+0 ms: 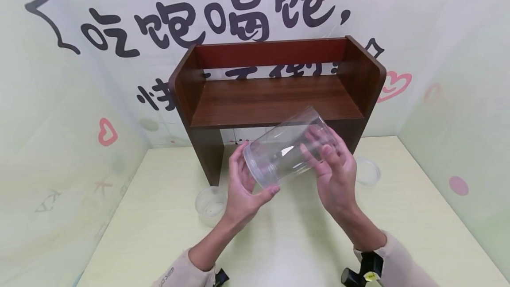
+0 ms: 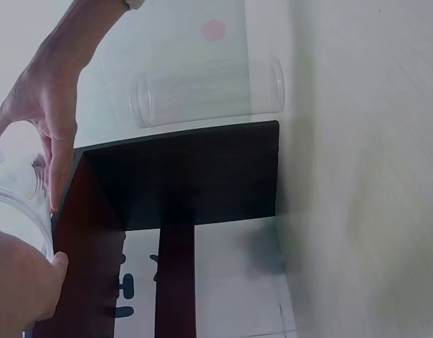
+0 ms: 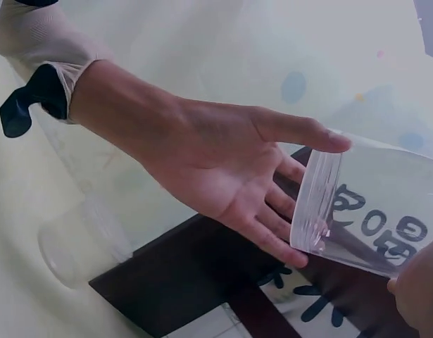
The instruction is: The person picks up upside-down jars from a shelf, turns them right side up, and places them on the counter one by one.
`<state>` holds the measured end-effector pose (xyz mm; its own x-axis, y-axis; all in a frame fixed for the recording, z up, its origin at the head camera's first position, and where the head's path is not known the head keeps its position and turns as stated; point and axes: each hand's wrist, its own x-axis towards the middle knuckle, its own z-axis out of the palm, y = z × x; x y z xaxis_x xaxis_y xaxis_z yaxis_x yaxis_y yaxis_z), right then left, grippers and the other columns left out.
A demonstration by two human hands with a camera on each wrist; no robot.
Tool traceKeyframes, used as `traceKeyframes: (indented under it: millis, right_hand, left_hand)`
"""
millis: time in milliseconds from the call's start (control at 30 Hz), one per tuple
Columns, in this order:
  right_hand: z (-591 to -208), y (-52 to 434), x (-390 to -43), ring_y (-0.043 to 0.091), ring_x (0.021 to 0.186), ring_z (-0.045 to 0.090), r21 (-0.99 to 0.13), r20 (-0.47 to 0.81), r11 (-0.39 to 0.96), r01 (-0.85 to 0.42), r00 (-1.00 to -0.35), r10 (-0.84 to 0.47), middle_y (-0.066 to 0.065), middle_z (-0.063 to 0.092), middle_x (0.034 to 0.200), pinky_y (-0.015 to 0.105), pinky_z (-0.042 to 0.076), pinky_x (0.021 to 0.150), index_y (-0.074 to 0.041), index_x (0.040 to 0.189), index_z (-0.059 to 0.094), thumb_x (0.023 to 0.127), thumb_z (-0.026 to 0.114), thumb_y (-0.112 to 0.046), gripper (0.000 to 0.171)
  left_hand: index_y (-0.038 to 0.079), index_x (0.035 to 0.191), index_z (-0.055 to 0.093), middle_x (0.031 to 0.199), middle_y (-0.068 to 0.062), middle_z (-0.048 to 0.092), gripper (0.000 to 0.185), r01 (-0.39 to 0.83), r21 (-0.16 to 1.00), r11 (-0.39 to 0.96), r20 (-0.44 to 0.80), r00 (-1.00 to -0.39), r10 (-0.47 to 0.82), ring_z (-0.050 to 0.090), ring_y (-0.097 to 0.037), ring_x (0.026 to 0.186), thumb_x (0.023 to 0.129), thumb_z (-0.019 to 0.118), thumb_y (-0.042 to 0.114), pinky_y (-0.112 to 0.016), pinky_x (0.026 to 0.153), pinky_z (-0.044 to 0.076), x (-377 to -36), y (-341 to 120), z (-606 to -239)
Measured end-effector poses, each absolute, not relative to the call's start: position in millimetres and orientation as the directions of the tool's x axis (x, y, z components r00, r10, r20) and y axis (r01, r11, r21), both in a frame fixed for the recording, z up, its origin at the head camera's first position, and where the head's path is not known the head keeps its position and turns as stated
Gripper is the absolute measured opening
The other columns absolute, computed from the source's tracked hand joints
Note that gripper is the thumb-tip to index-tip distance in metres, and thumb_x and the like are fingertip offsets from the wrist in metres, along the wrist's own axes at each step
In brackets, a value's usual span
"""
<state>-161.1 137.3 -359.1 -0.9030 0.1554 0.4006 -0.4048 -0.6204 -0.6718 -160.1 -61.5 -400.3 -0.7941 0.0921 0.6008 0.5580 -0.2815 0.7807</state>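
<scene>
A clear plastic jar point(image 1: 284, 152) is held tilted in the air between both hands, in front of the shelf. Around its lower end, with the ribbed rim, my left hand point(image 1: 247, 189) grips with thumb and fingers spread to either side. Higher up, the right hand point(image 1: 336, 172) holds the other end, its fingers showing through the clear wall. The right wrist view shows the left hand point(image 3: 223, 162) with its thumb on top of the jar point(image 3: 371, 204) and its fingers beneath. In the left wrist view the right hand point(image 2: 51, 105) reaches around the jar's far end.
A dark brown wooden shelf point(image 1: 275, 96) stands at the back of the pale table point(image 1: 279, 251). A small clear round container point(image 1: 211, 205) sits by its left foot. Beside its right foot is another clear jar point(image 1: 367, 172), seen as a tall cylinder in the left wrist view.
</scene>
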Motion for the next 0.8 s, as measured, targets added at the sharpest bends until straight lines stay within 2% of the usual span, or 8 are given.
traceKeyframes:
  millis: [100, 267, 400, 500, 600, 667, 800]
  right_hand:
    - [-365, 137, -161, 0.032, 0.135, 0.06, -0.669, 0.402, -0.637, -0.383, -0.907, 0.122, 0.022, 0.059, 0.146, 0.045, 0.052, 0.113, 0.004, 0.155, 0.037, 0.102, 0.066, -0.014, 0.063]
    - [-371, 143, -160, 0.031, 0.138, 0.058, -0.712, 0.405, -0.609, -0.348, -0.913, 0.049, 0.023, 0.057, 0.148, 0.045, 0.05, 0.115, 0.006, 0.157, 0.032, 0.104, 0.06, -0.011, 0.062]
    - [-372, 152, -158, 0.03, 0.137, 0.06, -0.781, 0.381, -0.532, -0.326, -0.924, 0.007, 0.023, 0.058, 0.149, 0.043, 0.051, 0.113, 0.007, 0.154, 0.037, 0.105, 0.057, -0.008, 0.055]
    - [-373, 159, -156, 0.026, 0.127, 0.067, -0.858, 0.346, -0.404, -0.318, -0.938, 0.004, 0.016, 0.065, 0.142, 0.036, 0.053, 0.111, 0.008, 0.15, 0.045, 0.103, 0.057, -0.006, 0.05]
    - [-375, 169, -154, 0.015, 0.121, 0.07, -0.929, 0.333, -0.168, -0.331, -0.943, 0.016, 0.001, 0.07, 0.134, 0.025, 0.055, 0.107, 0.005, 0.149, 0.052, 0.102, 0.06, -0.005, 0.048]
    - [-377, 177, -153, 0.01, 0.119, 0.068, -0.936, 0.351, -0.025, -0.351, -0.936, 0.016, -0.004, 0.07, 0.131, 0.019, 0.054, 0.105, 0.005, 0.148, 0.053, 0.1, 0.063, -0.003, 0.05]
    - [-377, 191, -152, 0.005, 0.123, 0.066, -0.896, 0.431, 0.126, -0.427, -0.902, 0.008, -0.001, 0.065, 0.137, 0.02, 0.054, 0.105, 0.006, 0.148, 0.054, 0.095, 0.071, 0.005, 0.055]
  left_hand:
    - [0.006, 0.16, 0.024, 0.161, -0.027, 0.033, 0.106, 0.568, 0.766, -0.301, 0.615, -0.783, 0.088, 0.043, -0.039, 0.144, 0.076, 0.089, 0.005, -0.043, 0.114, 0.053, -160, -62, -402]
    - [0.005, 0.159, 0.027, 0.158, -0.028, 0.035, 0.104, 0.574, 0.773, -0.268, 0.613, -0.785, 0.085, 0.043, -0.046, 0.143, 0.074, 0.088, 0.004, -0.048, 0.114, 0.052, -162, -67, -404]
    - [0.002, 0.157, 0.029, 0.157, -0.03, 0.036, 0.103, 0.579, 0.777, -0.247, 0.615, -0.782, 0.099, 0.043, -0.054, 0.14, 0.072, 0.086, -0.001, -0.049, 0.111, 0.054, -163, -73, -403]
    - [0.001, 0.157, 0.031, 0.156, -0.026, 0.039, 0.102, 0.585, 0.78, -0.221, 0.616, -0.78, 0.111, 0.047, -0.05, 0.139, 0.07, 0.085, -0.005, -0.048, 0.109, 0.056, -164, -77, -401]
    - [0.001, 0.156, 0.034, 0.154, -0.018, 0.044, 0.102, 0.588, 0.792, -0.165, 0.608, -0.784, 0.126, 0.053, -0.038, 0.138, 0.069, 0.085, -0.007, -0.047, 0.108, 0.057, -163, -83, -398]
    - [0.003, 0.156, 0.036, 0.153, -0.014, 0.046, 0.102, 0.591, 0.799, -0.113, 0.602, -0.787, 0.137, 0.054, -0.032, 0.136, 0.068, 0.087, -0.005, -0.046, 0.109, 0.056, -164, -87, -397]
    - [0.005, 0.157, 0.04, 0.153, -0.013, 0.049, 0.103, 0.603, 0.798, 0.022, 0.591, -0.789, 0.167, 0.055, -0.029, 0.133, 0.068, 0.091, -0.002, -0.042, 0.106, 0.059, -165, -95, -396]
